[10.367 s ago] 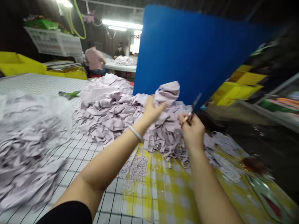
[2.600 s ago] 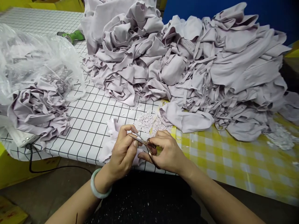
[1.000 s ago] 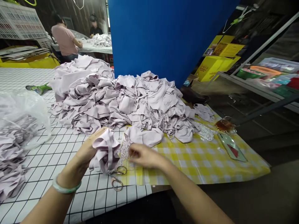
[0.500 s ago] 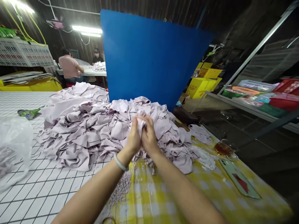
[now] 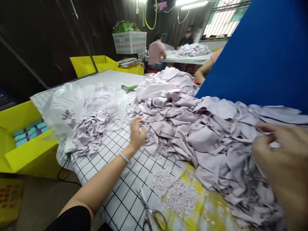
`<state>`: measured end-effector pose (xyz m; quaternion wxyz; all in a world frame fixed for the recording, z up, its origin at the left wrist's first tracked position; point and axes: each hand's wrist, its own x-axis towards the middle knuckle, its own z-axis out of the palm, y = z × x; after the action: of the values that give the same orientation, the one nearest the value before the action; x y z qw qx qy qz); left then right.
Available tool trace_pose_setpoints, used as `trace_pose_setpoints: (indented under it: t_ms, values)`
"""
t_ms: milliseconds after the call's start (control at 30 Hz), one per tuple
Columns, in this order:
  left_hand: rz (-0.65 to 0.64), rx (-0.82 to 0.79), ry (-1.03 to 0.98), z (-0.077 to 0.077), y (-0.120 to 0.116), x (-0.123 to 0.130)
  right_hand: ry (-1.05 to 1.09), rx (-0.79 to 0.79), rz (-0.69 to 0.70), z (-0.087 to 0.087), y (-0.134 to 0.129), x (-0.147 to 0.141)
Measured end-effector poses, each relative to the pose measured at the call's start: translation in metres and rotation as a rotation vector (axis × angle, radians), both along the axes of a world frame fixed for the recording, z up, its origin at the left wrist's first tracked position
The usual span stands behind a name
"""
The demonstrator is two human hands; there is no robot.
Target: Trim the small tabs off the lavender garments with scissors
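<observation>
Lilac cloth (image 5: 204, 136) lies heaped; left grip (image 5: 138, 135) apart, right grip (image 5: 284, 157) unclear; red lettering (image 5: 8, 196) blurred.

Gridded cloth (image 5: 111, 147) lies open between plastic bag (image 5: 68, 100) and left hand (image 5: 137, 134) — fabric heap (image 5: 175, 112) blocks rightward.

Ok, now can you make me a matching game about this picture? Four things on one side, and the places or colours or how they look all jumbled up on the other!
Things:
1. scissors
2. left hand
3. plastic bag
4. tall panel

Clues:
A. see-through, left of the big cloth pile in the picture
B. plain blue
C. lying on the table with blades apart
D. has a pale bangle on the wrist below it

Right pairs: 1-C, 2-D, 3-A, 4-B
</observation>
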<state>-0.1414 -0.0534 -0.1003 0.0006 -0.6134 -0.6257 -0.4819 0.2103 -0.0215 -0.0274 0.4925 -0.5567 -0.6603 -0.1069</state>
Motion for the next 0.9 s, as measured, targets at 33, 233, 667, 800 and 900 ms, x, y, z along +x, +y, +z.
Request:
trace_pose_setpoints:
  t_ms: [33, 233, 667, 800, 900]
  values:
    - [0.131, -0.006, -0.002, 0.001, -0.007, -0.043, -0.079, 0.003, 0.158, -0.013, -0.01, -0.026]
    - [0.61, -0.238, 0.136, 0.024, -0.044, -0.221, -0.138, -0.534, 1.044, -0.067, -0.033, -0.271]
    - [0.442, -0.433, 0.187, -0.001, -0.098, -0.211, -0.11, -0.819, 0.962, -0.053, -0.008, -0.481]
    - [0.141, -0.313, 0.146, -0.013, -0.137, -0.179, -0.124, -0.78, 0.975, -0.072, -0.057, -0.399]
    - [0.077, -0.402, 0.178, -0.018, -0.157, -0.169, -0.093, -0.771, 0.973, -0.087, -0.088, -0.348]
